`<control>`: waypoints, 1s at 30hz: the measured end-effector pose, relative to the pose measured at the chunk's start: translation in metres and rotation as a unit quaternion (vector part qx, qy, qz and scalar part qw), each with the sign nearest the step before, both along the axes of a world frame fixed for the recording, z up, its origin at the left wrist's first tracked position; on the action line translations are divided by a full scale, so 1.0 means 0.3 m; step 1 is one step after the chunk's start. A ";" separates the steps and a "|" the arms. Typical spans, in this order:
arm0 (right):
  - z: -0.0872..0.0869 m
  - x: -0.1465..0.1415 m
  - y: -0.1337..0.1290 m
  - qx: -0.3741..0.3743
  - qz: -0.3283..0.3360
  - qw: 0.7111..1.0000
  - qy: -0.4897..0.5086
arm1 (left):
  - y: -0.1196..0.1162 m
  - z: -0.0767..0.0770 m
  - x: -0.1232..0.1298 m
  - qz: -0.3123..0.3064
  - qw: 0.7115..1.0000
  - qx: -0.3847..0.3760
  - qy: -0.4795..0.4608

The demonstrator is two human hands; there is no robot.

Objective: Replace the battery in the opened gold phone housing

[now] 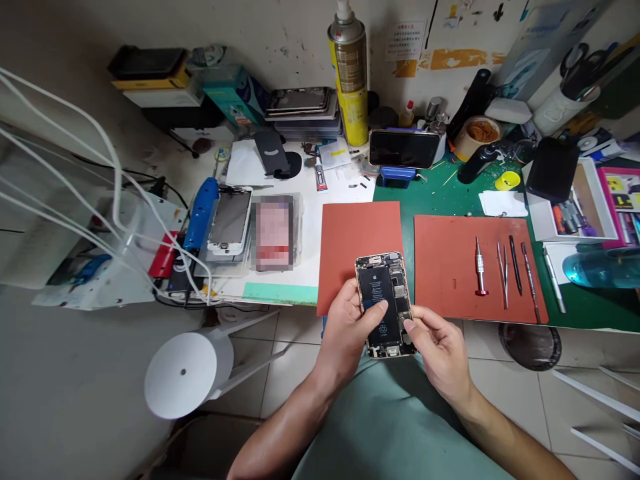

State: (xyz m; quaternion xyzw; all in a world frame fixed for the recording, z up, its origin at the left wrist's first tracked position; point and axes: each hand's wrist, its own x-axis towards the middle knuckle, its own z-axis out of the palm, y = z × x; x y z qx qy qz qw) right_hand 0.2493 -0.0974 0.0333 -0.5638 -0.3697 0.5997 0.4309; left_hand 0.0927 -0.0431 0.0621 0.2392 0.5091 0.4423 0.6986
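Observation:
An opened smartphone (384, 283), its screen off and its black battery and circuit board bare, is held upright over the table's front edge. My left hand (347, 323) grips its left side, with the thumb lying across the battery. At the lower right edge, my right hand (443, 347) pinches the phone's frame between thumb and fingers. Behind the phone lies a reddish-brown mat (357, 230). On a second mat (435, 260) to the right rest a screwdriver (480, 267), tweezers (503, 273), a black pry tool (515, 267) and a metal pick (530, 280).
Left of the mats lie a white-framed phone screen (230, 220) and a clear case (297, 230). A tall spray can (349, 80) and a phone on a stand (404, 148) are at the back. White cables (117, 173) hang at left. A blue bottle (603, 268) lies far right.

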 end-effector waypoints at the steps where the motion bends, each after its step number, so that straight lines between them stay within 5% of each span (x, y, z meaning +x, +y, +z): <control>1: -0.002 0.002 0.002 -0.004 -0.004 1.000 -0.009 | 0.001 0.002 0.001 -0.008 1.000 0.002 0.001; 22: 0.007 0.004 0.015 -0.009 -0.014 0.998 -0.062 | 0.001 0.004 0.035 -0.021 0.998 0.022 0.060; 30: -0.010 -0.002 0.009 -0.030 -0.023 0.999 -0.002 | -0.019 -0.017 0.014 -0.019 0.998 0.033 -0.048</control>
